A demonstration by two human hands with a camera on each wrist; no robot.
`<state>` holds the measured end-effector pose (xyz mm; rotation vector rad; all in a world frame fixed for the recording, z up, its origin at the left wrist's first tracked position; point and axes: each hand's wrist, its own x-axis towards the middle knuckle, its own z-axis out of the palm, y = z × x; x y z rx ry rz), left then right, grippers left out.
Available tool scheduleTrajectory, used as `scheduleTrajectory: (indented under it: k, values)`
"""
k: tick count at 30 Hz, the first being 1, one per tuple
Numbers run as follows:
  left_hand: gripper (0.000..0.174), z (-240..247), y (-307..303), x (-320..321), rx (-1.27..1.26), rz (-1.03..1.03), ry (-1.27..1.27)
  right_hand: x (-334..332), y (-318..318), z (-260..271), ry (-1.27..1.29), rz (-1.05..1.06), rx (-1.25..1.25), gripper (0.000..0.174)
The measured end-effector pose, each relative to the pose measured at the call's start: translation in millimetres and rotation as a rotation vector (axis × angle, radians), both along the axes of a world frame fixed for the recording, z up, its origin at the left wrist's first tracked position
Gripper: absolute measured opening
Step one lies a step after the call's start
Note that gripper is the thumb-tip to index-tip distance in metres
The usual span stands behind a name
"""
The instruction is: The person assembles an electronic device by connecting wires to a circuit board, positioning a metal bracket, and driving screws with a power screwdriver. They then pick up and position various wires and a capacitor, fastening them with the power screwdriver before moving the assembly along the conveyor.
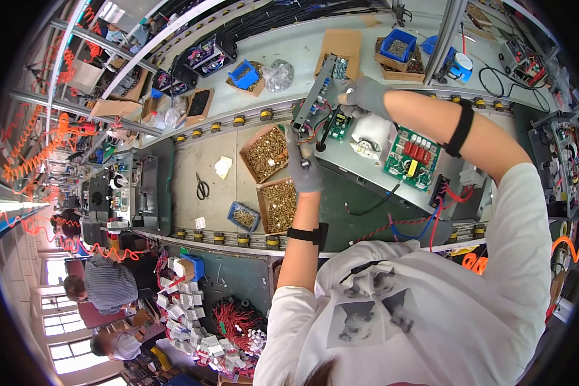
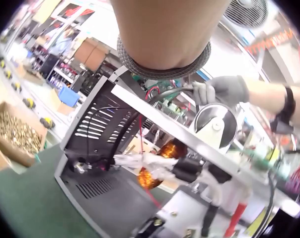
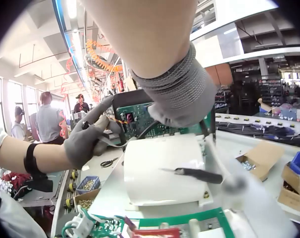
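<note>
A metal machine chassis (image 1: 360, 161) lies on the bench, with circuit boards and a white cylindrical part (image 3: 165, 171) on it. My gloved left hand (image 1: 304, 168) grips the edge of its dark slotted end panel (image 2: 98, 124); the left wrist view hides this hand. My gloved right hand (image 1: 367, 98) reaches over the chassis. Its curled fingers hold a black cable (image 2: 125, 128), clearest in the left wrist view, which runs down to the panel's inner side. A green board with red parts (image 1: 412, 157) sits behind the white cylinder in the right wrist view's foreground.
Left of the chassis stand two cardboard boxes of brass-coloured fittings (image 1: 264, 154), a small blue bin (image 1: 244, 217) and scissors (image 1: 202, 187). Across the rollers are an open carton (image 1: 338, 48) and a blue tray of screws (image 1: 397, 46). Red and blue wires (image 1: 424, 225) trail off the chassis's near side.
</note>
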<state>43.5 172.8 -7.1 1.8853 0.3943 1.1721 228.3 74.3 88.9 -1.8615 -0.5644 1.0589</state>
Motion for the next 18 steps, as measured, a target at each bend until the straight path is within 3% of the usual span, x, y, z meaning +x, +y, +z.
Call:
scheduleTrajectory:
  k: [1, 2, 4, 5, 8, 10, 12, 14, 15, 17, 18]
  values:
    - [0.047, 1.0, -2.8, -2.9, 0.108, 0.046, 0.002, 3.0, 8.0, -11.2, 0.079, -0.213, -0.035, 0.027]
    - [0.047, -5.8, -2.8, -8.4, 0.109, 0.044, 0.002, 1.8, 15.0, -21.6, 0.078, -0.215, -0.033, 0.027]
    - [0.036, -19.9, -0.3, -18.6, -0.035, -0.226, 0.067, -6.0, 28.8, -38.6, 0.132, -0.408, 0.170, 0.022]
    - [0.036, -22.5, 1.3, -19.3, -0.034, -0.224, 0.070, -7.9, 33.0, -43.5, 0.160, -0.501, 0.271, 0.020]
    - [0.043, -18.5, 2.1, -18.6, 0.675, -0.046, 0.580, -8.3, 36.5, -47.2, 0.024, -0.399, 0.239, 0.020]
    - [0.045, -16.5, -1.5, -13.8, 0.664, 0.046, 0.568, -11.3, 34.9, -45.7, 0.039, -0.407, 0.263, 0.021]
    - [0.037, -17.3, -2.3, -12.9, 0.626, 0.068, 0.694, -14.6, 29.0, -41.5, 0.051, -0.419, 0.285, 0.022]
    - [0.034, -18.5, -6.9, -8.7, 0.618, 0.107, 0.679, -21.3, 22.3, -24.1, -0.310, -0.257, 0.079, 0.021]
    - [0.043, -25.9, -7.6, -6.1, 0.629, 0.166, 0.715, -20.7, 21.8, -24.3, -0.310, -0.257, 0.079, 0.021]
    - [0.053, -14.6, -12.8, 2.6, 0.640, 0.221, 0.753, -19.8, 19.8, -24.8, -1.088, 0.002, -0.191, 0.019]
    - [0.053, 0.9, -19.1, 9.7, 0.525, 0.213, 0.944, -18.9, 19.8, -23.8, -1.084, 0.004, -0.194, 0.019]
